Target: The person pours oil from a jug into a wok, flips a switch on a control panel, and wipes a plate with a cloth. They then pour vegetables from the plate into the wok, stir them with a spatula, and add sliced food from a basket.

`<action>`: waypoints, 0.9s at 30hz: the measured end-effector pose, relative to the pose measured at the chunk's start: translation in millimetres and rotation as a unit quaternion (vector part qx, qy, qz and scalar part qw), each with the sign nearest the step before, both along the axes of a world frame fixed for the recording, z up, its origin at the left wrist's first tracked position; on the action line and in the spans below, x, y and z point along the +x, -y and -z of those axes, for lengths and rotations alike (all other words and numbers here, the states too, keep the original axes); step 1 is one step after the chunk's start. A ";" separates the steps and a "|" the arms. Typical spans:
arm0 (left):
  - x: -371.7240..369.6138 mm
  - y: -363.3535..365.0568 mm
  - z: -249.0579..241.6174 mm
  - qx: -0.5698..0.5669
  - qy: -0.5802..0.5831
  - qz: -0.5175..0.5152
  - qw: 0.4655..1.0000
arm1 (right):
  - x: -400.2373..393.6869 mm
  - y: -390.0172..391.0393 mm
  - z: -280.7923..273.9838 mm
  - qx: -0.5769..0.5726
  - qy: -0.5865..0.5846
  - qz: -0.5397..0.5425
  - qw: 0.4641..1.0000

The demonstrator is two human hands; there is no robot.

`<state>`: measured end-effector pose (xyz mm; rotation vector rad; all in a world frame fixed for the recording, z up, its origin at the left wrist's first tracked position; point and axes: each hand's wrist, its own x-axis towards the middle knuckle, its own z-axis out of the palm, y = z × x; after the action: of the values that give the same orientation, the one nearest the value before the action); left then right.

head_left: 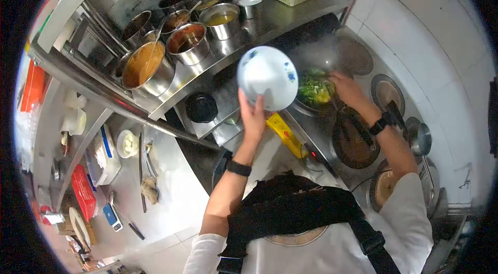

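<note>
above the stove [322, 130], the left hand [252, 116] holds up a white plate [267, 74] with blue flowers near its edge. its grip is closed on the low edge of the plate, with the thumb and fingers on it. the plate is tipped, and its round face shows. just to the right of the plate, green and yellow food [315, 86] sits in a round pan, with steam near it. the right hand [346, 87] is just beside the food; its grip is partly hidden, so i cannot tell if it holds something. a yellow packet [285, 134] lies below the plate. on the steel shelf [254, 33] stand metal pots, and one big pot [149, 69] has orange sauce. far to the left, a small bowl [128, 144] and a phone [111, 217] rest on the desk [174, 175].
</note>
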<state>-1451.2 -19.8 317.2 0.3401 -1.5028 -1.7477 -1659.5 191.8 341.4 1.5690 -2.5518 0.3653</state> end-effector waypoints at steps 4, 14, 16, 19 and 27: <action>90.4 13.5 29.2 0.155 0.126 0.000 0.980 | 58.1 -45.7 -1.7 0.270 0.075 0.139 0.950; 286.1 19.9 109.9 0.301 0.155 -0.205 0.918 | 65.0 -98.2 102.8 0.110 0.051 0.175 0.977; 307.1 24.9 128.5 0.318 0.131 -0.242 0.908 | 83.2 -100.7 21.7 0.044 0.130 0.172 0.975; 328.7 33.4 149.8 0.337 0.115 -0.272 0.894 | 86.5 -116.3 -50.9 0.053 0.210 0.178 0.960; 339.2 41.1 167.2 0.364 0.082 -0.305 0.876 | 25.3 -79.9 -0.7 0.051 0.154 0.133 0.978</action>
<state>-1112.0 -60.9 150.1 1.2277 -0.6399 -1.6949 -1634.3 271.7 342.1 1.2568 -3.0148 0.4860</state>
